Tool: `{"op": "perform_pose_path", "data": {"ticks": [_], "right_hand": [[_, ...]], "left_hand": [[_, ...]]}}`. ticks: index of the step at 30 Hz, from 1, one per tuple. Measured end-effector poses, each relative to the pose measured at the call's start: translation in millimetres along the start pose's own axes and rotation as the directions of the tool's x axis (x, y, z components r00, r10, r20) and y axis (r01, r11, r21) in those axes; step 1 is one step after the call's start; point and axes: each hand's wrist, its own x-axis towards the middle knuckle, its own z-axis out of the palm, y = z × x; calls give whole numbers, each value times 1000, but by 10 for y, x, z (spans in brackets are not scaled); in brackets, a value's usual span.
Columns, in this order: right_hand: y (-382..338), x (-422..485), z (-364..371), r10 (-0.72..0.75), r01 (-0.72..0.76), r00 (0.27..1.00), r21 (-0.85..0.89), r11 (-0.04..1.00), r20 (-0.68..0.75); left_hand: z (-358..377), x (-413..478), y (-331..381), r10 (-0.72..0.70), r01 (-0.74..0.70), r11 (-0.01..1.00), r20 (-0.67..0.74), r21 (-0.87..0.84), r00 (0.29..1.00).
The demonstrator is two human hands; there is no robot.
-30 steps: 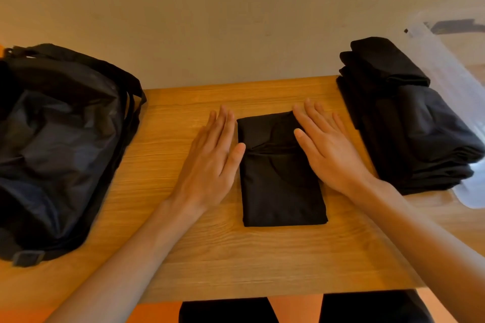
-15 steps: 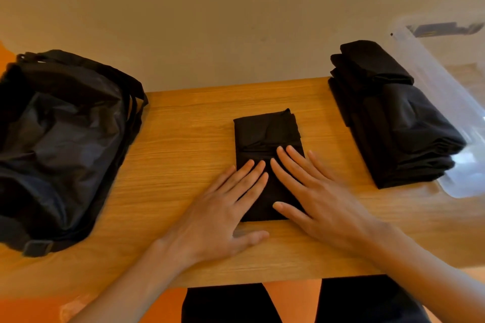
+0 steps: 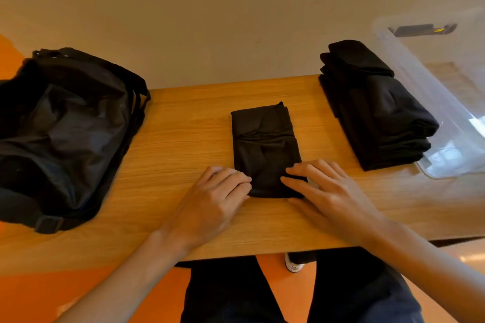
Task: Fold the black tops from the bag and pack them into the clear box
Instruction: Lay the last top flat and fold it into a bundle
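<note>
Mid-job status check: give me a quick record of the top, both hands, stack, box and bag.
folded top: flat at table centre, narrow rectangle
left hand: fingers curled on its near-left corner
right hand: fingers over its near-right corner, grip unclear
stack: folded black tops on the table, beside the clear box, outside it
bag: table's left end
</note>
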Motion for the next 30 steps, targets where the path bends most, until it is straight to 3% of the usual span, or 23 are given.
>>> {"op": "perform_pose_path", "data": {"ticks": [4,12,16,18,24,26,30], "right_hand": [[-49,-22,2,17,-18,1000,-23,1000,-26],[-150,-206,-117,-139,136,989,-47,990,-44],[-158,-298,-147,-173,173,983,7,985,-59],[-129,-307,-150,-189,191,981,21,981,-53],[-88,-170,-230,-154,157,988,181,971,-30],[-66,-124,-239,-123,123,992,260,958,-16],[-57,31,-295,38,-22,999,464,886,-26]], "left_hand": [[-11,-81,136,-16,16,999,-1,-37,1000],[-123,-224,333,-41,34,990,-50,-139,998],[-120,-331,303,67,-57,985,51,-163,996],[-135,-349,257,55,-41,985,79,-166,995],[-146,-315,248,69,-68,979,-1,-190,998],[-151,-303,269,-11,-7,958,-61,-285,998],[-257,-159,285,-308,223,830,-87,-511,947]]}}
